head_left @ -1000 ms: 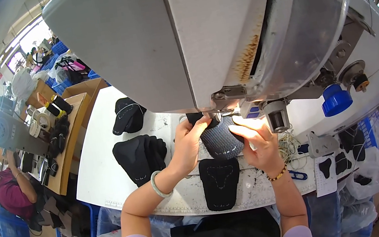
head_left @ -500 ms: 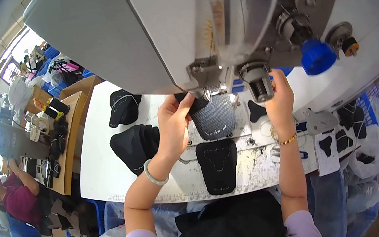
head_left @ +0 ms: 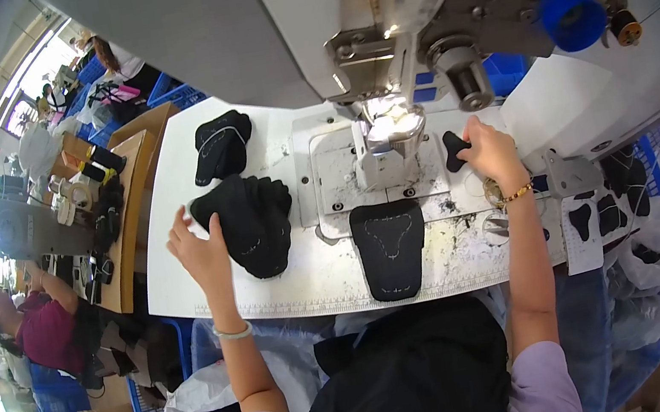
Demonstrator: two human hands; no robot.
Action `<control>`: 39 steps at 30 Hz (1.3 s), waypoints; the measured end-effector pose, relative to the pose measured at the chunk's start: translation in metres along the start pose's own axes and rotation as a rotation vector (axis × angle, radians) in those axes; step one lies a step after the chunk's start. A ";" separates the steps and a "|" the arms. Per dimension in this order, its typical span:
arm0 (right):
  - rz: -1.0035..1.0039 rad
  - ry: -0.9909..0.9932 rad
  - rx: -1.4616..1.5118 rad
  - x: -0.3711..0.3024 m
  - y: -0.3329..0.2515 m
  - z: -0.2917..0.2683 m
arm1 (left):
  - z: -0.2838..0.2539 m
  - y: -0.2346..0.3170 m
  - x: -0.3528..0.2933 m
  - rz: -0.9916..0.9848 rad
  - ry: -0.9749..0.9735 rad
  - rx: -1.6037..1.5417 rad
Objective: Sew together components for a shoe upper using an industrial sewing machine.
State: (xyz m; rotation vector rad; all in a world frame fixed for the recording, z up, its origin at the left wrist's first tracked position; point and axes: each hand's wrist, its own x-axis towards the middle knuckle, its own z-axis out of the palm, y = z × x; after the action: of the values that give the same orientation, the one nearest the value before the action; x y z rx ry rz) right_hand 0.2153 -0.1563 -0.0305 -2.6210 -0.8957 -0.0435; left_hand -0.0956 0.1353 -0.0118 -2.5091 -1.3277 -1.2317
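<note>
The stack of black fabric pieces [head_left: 244,232], slightly fanned and dash-marked, lies on the left of the white sewing table. Just at its left edge my left hand [head_left: 202,250] is open, fingers apart, and holds nothing. My right hand [head_left: 494,152] pinches the edge of a small black curved fabric piece [head_left: 455,153] lying right of the needle area. Between my hands stands the lit needle area of the sewing machine [head_left: 386,124], with no fabric under it. A black tapered piece [head_left: 392,261] with a white dashed outline lies at the table's front edge.
A smaller bundle of black pieces [head_left: 222,144] lies behind the stack. The machine head [head_left: 315,1] overhangs the table. Small scissors [head_left: 495,225] rest near my right forearm. A paper pattern sheet [head_left: 582,235] hangs at the right edge. Another person [head_left: 43,329] works at the far left.
The grey mesh-backed piece is gone from under the needle. My left hand has moved left to the stack, opening. My right hand has come to the small black piece. The view has shifted.
</note>
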 end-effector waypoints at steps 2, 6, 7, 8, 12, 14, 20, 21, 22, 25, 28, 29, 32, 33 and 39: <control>-0.022 0.038 0.000 -0.005 0.001 0.003 | -0.007 0.030 -0.012 0.110 0.136 -0.043; -0.045 0.107 0.108 -0.031 -0.017 -0.017 | -0.003 0.080 -0.049 0.492 -0.389 -0.535; -0.087 0.149 0.175 -0.042 -0.026 -0.026 | -0.006 0.097 -0.056 0.495 -0.588 -0.625; -0.101 0.142 0.180 -0.052 -0.039 -0.040 | 0.003 0.101 -0.061 0.552 -0.650 -0.650; -0.229 -0.412 0.767 -0.089 -0.071 -0.041 | 0.023 0.104 -0.065 0.570 -0.803 -0.684; -0.116 -0.580 0.837 -0.096 -0.080 -0.024 | 0.028 0.107 -0.063 0.596 -0.810 -0.657; -0.168 -0.389 0.810 -0.111 -0.077 0.026 | 0.020 0.121 -0.065 0.707 -0.663 -0.562; -0.173 -0.360 0.810 -0.111 -0.077 0.028 | 0.021 0.120 -0.065 0.770 -0.547 -0.573; -0.178 -0.330 0.808 -0.111 -0.078 0.028 | 0.024 0.119 -0.065 0.771 -0.544 -0.570; -0.102 -0.296 0.944 -0.110 -0.085 0.019 | 0.028 0.124 -0.064 -0.057 -1.158 -1.525; -0.164 -0.038 1.103 -0.103 -0.102 -0.002 | 0.015 0.128 -0.050 -0.319 -1.253 -1.738; -0.153 0.030 1.195 -0.100 -0.110 -0.009 | 0.010 0.135 -0.047 -0.377 -1.195 -1.820; -0.238 0.298 1.140 -0.090 -0.118 -0.017 | -0.007 0.159 -0.038 -0.481 -1.053 -1.901; -0.229 0.276 1.187 -0.089 -0.119 -0.016 | -0.009 0.159 -0.038 -0.481 -1.044 -1.919; -0.173 0.193 1.429 -0.080 -0.124 -0.023 | -0.013 0.163 -0.032 -0.192 -0.968 -1.598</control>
State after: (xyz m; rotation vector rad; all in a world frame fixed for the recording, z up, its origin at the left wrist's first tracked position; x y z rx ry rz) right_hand 0.0799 -0.1207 0.0202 -1.1878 -0.6612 0.2157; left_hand 0.0027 0.0052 0.0252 -4.6143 -0.4169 -1.4337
